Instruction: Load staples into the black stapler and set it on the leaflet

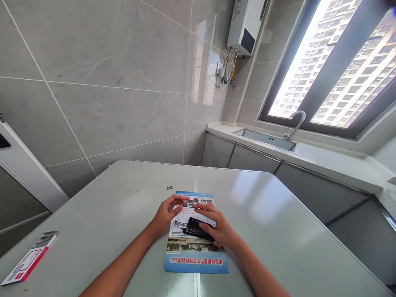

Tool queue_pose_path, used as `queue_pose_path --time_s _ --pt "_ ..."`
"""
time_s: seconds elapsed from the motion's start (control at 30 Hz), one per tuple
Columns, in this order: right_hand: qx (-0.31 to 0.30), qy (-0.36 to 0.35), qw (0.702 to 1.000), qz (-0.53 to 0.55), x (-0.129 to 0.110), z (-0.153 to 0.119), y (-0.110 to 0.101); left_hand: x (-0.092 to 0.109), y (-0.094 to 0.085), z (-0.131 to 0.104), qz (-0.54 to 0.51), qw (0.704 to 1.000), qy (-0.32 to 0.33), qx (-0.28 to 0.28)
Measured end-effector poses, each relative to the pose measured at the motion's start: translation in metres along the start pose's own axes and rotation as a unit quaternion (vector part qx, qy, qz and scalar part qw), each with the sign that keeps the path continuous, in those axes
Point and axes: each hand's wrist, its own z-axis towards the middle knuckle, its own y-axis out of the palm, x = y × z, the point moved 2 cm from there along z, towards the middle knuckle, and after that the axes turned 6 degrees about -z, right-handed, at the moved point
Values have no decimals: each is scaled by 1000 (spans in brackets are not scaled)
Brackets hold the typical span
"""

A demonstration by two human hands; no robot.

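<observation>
A leaflet (196,266) with blue top and bottom bands and printed photos lies flat on the table in front of me. On it rests a black stapler (193,225), a metal piece jutting from its left end. My right hand (218,225) covers the stapler's right end, thumb over its body and fingers reaching past its far side. Left of the stapler, my left hand (168,212) hovers at the leaflet's upper left edge. Its fingers are bent and apart from the thumb, with nothing seen between them. Beyond the leaflet lies a short strip of staples (170,187).
The pale table (256,231) has a seam down its middle. Small loose staples (132,192) lie at the far left, and a red and white package (29,260) near the left edge. A counter with a sink (266,139) stands beyond, at right.
</observation>
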Motion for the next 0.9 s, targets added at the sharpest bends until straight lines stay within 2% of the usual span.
queue_pose_path --time_s 0.07,0.17,0.3,0.4,0.5,0.67,0.9 --pt "80 52 995 3 15 -1 -11 -6 -12 2 151 985 33 76" --pt "167 139 974 -64 49 -9 -28 -24 -32 6 340 930 47 132" --pt "172 233 940 -183 90 -23 -39 -47 -46 10 452 881 42 130" --pt "144 278 922 -225 104 -30 -36 -56 -46 11 498 862 25 90" --pt "132 293 914 -246 106 -31 -32 -60 -44 11 517 854 0 63" --pt "120 269 914 -280 108 -29 -26 -62 -44 10 529 844 -49 67" --pt "137 259 917 -272 114 -30 -22 -62 -40 9 540 838 -72 19"
